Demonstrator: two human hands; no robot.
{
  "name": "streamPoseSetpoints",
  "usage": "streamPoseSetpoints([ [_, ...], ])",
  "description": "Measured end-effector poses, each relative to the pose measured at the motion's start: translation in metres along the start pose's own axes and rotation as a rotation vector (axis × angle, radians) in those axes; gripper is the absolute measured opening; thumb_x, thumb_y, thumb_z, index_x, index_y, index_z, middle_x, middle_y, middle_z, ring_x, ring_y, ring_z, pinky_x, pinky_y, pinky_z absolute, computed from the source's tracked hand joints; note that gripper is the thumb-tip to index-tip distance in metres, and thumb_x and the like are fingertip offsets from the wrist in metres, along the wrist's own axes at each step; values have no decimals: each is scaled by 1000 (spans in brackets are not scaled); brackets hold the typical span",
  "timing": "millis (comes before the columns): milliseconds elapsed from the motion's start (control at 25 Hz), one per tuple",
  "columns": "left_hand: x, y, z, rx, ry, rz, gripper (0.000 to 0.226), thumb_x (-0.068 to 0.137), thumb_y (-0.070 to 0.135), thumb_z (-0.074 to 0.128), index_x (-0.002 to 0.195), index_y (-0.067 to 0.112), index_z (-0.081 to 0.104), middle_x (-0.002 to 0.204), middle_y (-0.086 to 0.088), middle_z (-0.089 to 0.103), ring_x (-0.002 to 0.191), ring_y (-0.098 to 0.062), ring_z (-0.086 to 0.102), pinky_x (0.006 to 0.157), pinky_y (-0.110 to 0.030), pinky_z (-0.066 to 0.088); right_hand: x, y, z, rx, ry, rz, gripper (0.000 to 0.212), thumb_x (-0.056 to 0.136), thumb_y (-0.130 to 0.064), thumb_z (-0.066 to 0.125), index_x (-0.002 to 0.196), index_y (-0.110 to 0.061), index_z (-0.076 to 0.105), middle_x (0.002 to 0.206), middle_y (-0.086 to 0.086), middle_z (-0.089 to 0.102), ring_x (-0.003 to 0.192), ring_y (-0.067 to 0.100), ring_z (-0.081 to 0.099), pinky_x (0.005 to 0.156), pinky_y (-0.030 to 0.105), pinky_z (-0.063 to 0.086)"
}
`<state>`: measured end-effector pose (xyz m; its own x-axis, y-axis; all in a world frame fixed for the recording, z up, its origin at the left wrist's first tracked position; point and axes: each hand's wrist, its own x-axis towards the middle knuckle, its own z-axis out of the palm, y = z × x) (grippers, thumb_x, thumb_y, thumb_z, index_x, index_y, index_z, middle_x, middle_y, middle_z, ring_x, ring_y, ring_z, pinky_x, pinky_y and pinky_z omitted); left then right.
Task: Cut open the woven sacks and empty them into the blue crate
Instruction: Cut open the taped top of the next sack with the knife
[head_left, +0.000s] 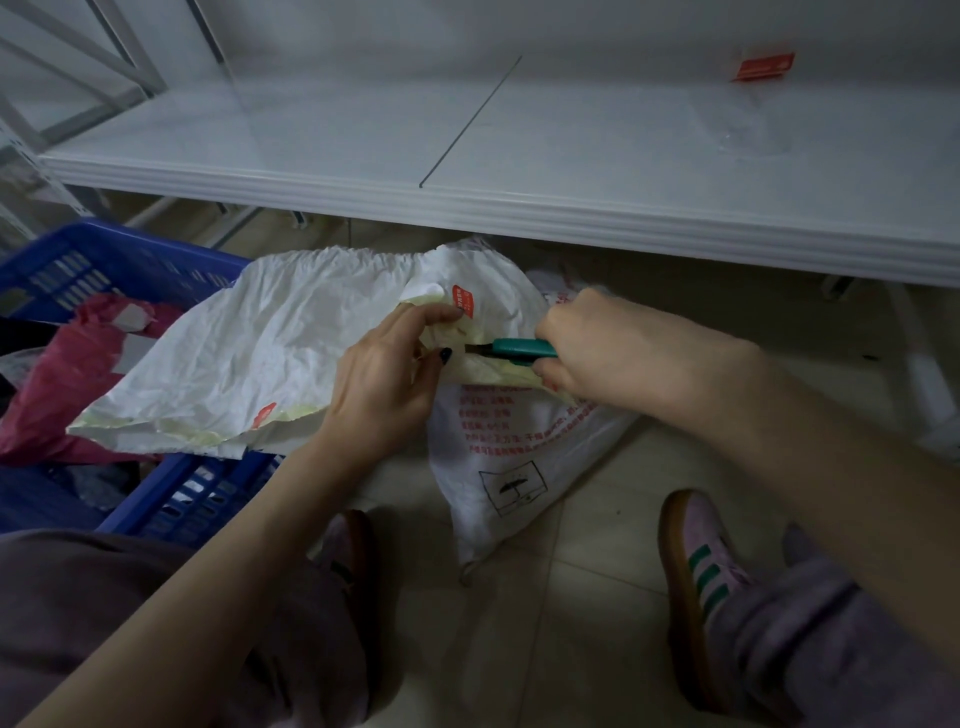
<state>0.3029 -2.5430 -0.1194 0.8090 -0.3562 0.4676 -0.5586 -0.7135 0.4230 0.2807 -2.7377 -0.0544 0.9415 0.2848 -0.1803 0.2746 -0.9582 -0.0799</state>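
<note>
**Over the knees, a blade works close to a thumb**

The trousers (130, 597) fill the bottom edge, nearest of all, with the work going on just beyond them. The sack (270, 353), white and crumpled, is held up over the near corner of the blue crate (208, 488). Its left end hangs above the crate's inside and its right end lies between the hands. The left hand (384, 384) pinches a fold of the sack, thumb and fingers curled round it. The right hand (613, 353) is closed round a green cutter (522, 348), whose dark tip points left and meets the fold just beside the left thumb.

That is the main risk: if the weave gives suddenly, the blade probably runs on into the thumb. A slit made too far right would likely drop the contents outside the crate. Whether the sack holds anything I cannot tell. The blade could also nick the second sack (519, 457), printed in red, which lies directly beneath on the tiles (571, 649).

Room is tight. The front edge of the white shelf (519, 208) runs just behind the sack, so lifting is capped. The crate, holding a pink bag (47, 395), blocks the left. The left shoe (348, 540) and right shoe (701, 571) flank the second sack. The open floor is the tiles between the shoes, toward the camera.
</note>
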Motion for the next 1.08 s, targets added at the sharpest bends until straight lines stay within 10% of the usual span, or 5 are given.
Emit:
streamPoseSetpoints([
  [240, 2, -4, -2, 7, -22, 10, 41, 80, 12, 50, 121, 16, 56, 109, 13, 54, 79, 0, 49, 64, -6, 37, -11, 14, -3, -2, 34, -35, 25, 96, -28, 49, 101, -8, 64, 73, 4, 56, 58, 19, 58, 54, 35, 50],
  [800, 1, 4, -7, -112, -36, -76, 45, 77, 22, 58, 121, 25, 56, 105, 28, 52, 76, 14, 55, 68, 0, 38, -13, 19, -3, 135, 215, -122, 25, 94, -42, 51, 107, -26, 66, 75, -7, 59, 59, 8, 53, 51, 24, 39],
  [1080, 1, 5, -10, -54, -78, -86, 47, 81, 12, 68, 124, 28, 55, 106, 26, 51, 73, 8, 55, 67, -22, 48, -5, 6, -8, -54, 252, -194, 29, 95, -44, 48, 114, -28, 64, 92, -4, 64, 78, 15, 59, 62, 28, 42],
])
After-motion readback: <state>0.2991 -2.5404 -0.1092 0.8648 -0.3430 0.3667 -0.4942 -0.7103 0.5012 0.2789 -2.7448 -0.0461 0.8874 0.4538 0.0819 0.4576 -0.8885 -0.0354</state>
